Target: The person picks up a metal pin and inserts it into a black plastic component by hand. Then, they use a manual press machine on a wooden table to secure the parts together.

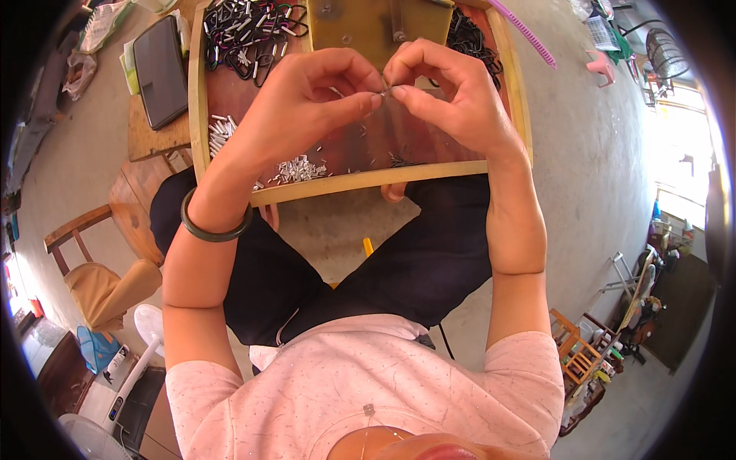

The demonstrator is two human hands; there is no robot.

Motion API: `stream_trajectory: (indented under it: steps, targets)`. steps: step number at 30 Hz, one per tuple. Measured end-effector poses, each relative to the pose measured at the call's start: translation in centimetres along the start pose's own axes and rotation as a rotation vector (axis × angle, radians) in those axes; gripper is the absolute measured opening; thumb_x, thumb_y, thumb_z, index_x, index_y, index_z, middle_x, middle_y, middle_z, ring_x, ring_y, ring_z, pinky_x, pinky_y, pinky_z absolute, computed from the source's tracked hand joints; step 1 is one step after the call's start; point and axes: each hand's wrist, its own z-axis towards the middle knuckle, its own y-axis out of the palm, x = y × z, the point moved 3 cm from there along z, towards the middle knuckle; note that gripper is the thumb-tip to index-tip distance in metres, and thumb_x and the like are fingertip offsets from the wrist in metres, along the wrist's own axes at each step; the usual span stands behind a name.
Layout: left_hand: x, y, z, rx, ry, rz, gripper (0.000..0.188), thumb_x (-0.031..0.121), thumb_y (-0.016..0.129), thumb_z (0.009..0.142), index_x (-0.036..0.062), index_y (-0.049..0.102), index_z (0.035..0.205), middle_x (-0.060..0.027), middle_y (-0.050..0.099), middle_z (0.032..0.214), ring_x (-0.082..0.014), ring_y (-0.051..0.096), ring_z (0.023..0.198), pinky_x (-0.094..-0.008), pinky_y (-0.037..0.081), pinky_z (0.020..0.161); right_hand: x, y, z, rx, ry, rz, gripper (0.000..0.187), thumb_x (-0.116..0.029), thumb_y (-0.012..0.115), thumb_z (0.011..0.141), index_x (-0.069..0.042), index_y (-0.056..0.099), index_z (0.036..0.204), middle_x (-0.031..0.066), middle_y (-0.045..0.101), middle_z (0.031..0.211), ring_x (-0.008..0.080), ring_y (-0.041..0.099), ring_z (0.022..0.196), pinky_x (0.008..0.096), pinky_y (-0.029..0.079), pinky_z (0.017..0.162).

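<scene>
Over a wooden-rimmed tray [345,186] with a reddish base, my two hands meet fingertip to fingertip. My left hand [314,92] is closed in a pinch, thumb against forefinger. Right beside it my right hand [456,88] pinches in the same way. Something tiny and dark is between the fingertips, too small to name. Beneath my left wrist lies a pile of small silver metal pieces [299,169], with longer silver tubes [222,132] to its left. A few thin dark bits [400,160] lie below my right hand.
Black elastic-looking loops with silver ends [249,34] fill the tray's far left; another dark heap [477,44] is at far right. Between them stands a yellowish block [368,23]. A dark tablet-like device [161,73] lies left of the tray. A wooden chair [80,230] stands farther left.
</scene>
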Motion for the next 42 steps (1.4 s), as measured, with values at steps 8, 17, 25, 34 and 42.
stream_trajectory:
  steps: [8,17,25,34,42]
  targets:
    - [0.0,0.1,0.0,0.000,-0.004,-0.013,0.013,0.012,0.071,0.097,0.0021,0.066,0.103,0.0012,0.066,0.086,-0.0045,0.062,0.072,-0.0208,0.050,0.064,-0.2,0.5,0.2,0.040,-0.006,-0.073,0.013,-0.010,0.069,0.088,-0.001,0.065,0.098,0.0021,0.067,0.087,0.0118,0.065,0.087,0.0289,0.051,0.083]
    - [-0.8,-0.5,0.5,-0.010,0.011,-0.155,0.013,0.019,0.069,0.096,0.0065,0.066,0.098,0.0001,0.068,0.075,-0.0022,0.056,0.063,-0.0193,0.043,0.053,-1.3,1.7,0.1,0.183,-0.124,-0.214,0.013,-0.001,0.068,0.090,0.000,0.065,0.103,0.0039,0.067,0.093,0.0123,0.063,0.088,0.0271,0.050,0.086]
    - [-0.7,-0.3,0.4,0.004,-0.023,-0.161,0.011,0.017,0.067,0.094,0.0064,0.066,0.097,0.0005,0.067,0.075,-0.0032,0.058,0.064,-0.0200,0.044,0.056,-1.5,2.1,-0.7,0.216,-0.119,-0.209,0.013,-0.002,0.069,0.090,-0.001,0.066,0.103,0.0059,0.070,0.092,0.0164,0.068,0.088,0.0299,0.053,0.083]
    - [-0.4,-2.3,0.5,0.128,0.083,-0.060,0.006,0.010,0.061,0.095,0.0056,0.061,0.098,0.0020,0.062,0.084,-0.0056,0.058,0.079,-0.0223,0.042,0.072,1.3,4.4,-2.1,0.059,-0.263,-0.896,0.013,-0.006,0.076,0.079,-0.007,0.071,0.091,0.0049,0.065,0.092,0.0279,0.065,0.087,0.0402,0.052,0.076]
    - [-0.9,-2.7,0.3,0.129,0.086,-0.089,0.006,0.011,0.061,0.096,0.0059,0.062,0.098,0.0023,0.061,0.085,-0.0053,0.058,0.078,-0.0229,0.041,0.071,1.0,5.5,-2.1,-0.005,-0.428,-1.094,0.019,-0.015,0.074,0.062,-0.008,0.068,0.078,0.0043,0.060,0.085,0.0213,0.061,0.086,0.0327,0.049,0.081]
